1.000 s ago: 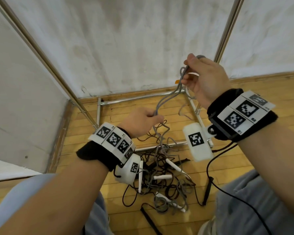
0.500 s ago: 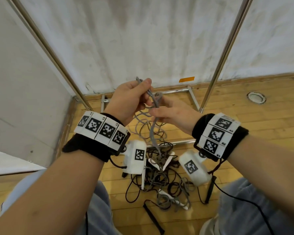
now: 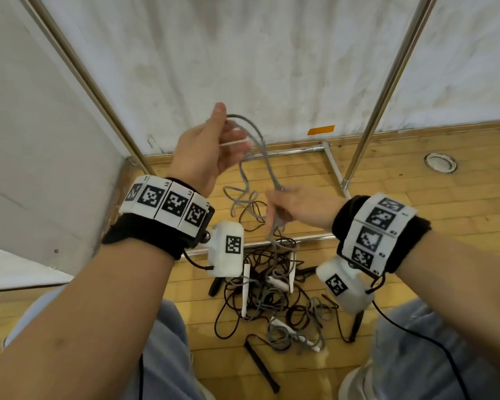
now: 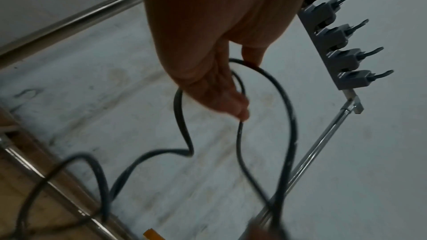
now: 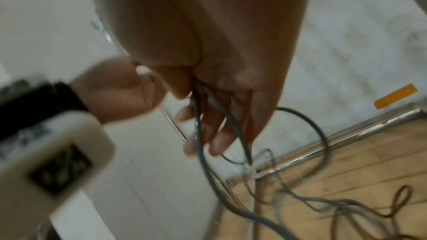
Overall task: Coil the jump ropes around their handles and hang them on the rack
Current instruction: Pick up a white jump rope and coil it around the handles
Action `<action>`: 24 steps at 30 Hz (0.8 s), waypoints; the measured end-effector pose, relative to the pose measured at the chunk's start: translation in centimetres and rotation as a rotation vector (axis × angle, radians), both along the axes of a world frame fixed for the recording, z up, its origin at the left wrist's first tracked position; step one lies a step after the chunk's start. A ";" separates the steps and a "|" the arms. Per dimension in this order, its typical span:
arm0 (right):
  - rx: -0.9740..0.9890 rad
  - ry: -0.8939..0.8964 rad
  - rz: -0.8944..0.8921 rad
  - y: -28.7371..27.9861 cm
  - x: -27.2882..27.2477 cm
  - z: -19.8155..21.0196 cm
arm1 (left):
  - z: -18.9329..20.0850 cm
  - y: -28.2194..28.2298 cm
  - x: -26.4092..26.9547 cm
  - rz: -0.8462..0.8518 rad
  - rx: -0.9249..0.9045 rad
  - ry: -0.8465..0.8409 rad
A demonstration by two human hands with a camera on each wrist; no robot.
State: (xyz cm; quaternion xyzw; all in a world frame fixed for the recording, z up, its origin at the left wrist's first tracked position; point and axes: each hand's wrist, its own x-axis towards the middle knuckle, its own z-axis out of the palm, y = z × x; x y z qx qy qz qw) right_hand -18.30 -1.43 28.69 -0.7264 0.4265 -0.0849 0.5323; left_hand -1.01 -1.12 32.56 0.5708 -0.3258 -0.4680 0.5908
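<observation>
My left hand (image 3: 211,148) is raised in front of the wall, gripping a slim white handle (image 3: 234,143) together with loops of the grey jump rope (image 3: 260,145). The same rope runs down to my right hand (image 3: 289,206), lower and to the right, whose fingers curl round two strands. In the left wrist view the loops (image 4: 289,116) hang from my left hand (image 4: 221,83). In the right wrist view the strands (image 5: 201,152) pass through my right hand (image 5: 219,116). The rope's lower part trails into a tangle on the floor.
A tangled pile of dark and grey ropes with white and black handles (image 3: 272,295) lies on the wooden floor between my knees. The rack's metal poles (image 3: 387,82) and base bars (image 3: 289,153) stand against the wall. A row of grey hooks (image 4: 335,43) sits high on the rack.
The right hand brought a loop of rope from high on the right to the left hand. The hands have since parted: left rose with the loops, right dropped along the rope.
</observation>
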 end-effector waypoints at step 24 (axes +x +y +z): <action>0.291 -1.056 -0.611 -2.7 -2.4 7.7 | -3.6 1.8 -5.7 -0.464 -0.052 -0.849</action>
